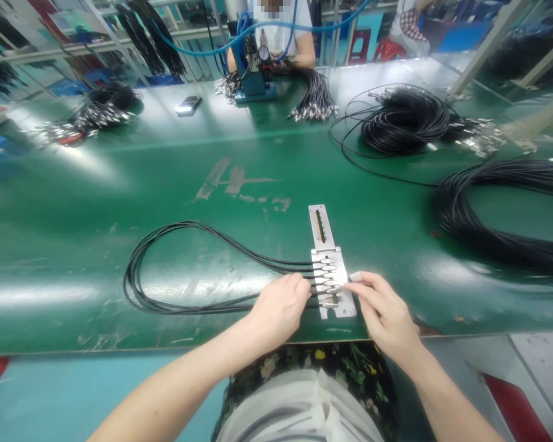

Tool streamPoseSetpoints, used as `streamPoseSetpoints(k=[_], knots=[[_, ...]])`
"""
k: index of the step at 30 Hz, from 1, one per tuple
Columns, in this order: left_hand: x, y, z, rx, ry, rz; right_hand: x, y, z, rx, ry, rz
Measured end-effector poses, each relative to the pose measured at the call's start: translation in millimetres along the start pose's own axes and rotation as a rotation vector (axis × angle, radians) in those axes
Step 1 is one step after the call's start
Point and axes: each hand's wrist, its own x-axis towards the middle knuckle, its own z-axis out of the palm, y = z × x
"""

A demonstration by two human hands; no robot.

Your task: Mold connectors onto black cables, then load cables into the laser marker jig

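A hinged metal fixture (346,307) lies on the green table in front of me, its slotted flap (313,224) folded out away from me. Several silver connectors (325,275) sit side by side on its plate, their black cables (184,224) looping out to the left and back. My left hand (281,310) is closed on a black cable just left of the plate; its fingertips are partly hidden. At the plate's right edge is my right hand (387,313), fingers stretched out and thumb apart. Its index fingertip touches or nearly touches the end of a lower connector.
Large coils of black cable (470,227) lie at the right, with another coil (396,123) behind them. Across the table a person (299,37) works at a blue press (253,67) beside a cable bundle (316,98). A phone (188,105) and more cables (105,107) lie back left.
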Motion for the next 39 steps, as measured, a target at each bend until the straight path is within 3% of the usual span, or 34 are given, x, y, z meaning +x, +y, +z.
streamPoseSetpoints(k=[9,18,24,27,31,35,39], knots=[[5.6,1.7,-4.0,0.064,-0.024,0.003,2.0,0.3,6.2,-0.207,-0.105,-0.13],[-2.8,-10.8,5.6,0.065,0.167,0.216,2.5,-2.4,8.8,-0.357,-0.114,-0.246],[-1.3,-4.1,-4.3,0.149,0.099,0.226,5.4,-3.6,9.1,-0.364,-0.132,-0.25],[-4.1,-1.8,-7.6,0.145,0.119,0.212,3.8,-0.5,7.8,-0.334,-0.132,-0.228],[-18.8,-7.8,5.5,0.087,0.239,0.203,-1.6,3.4,3.8,-0.2,-0.045,-0.153],[-30.4,-11.6,20.8,0.048,0.363,0.165,-5.9,-0.1,3.1,-0.162,0.065,-0.185],[-26.3,-5.0,20.0,0.038,0.424,0.119,-8.1,-5.7,3.0,-0.182,0.096,-0.199]])
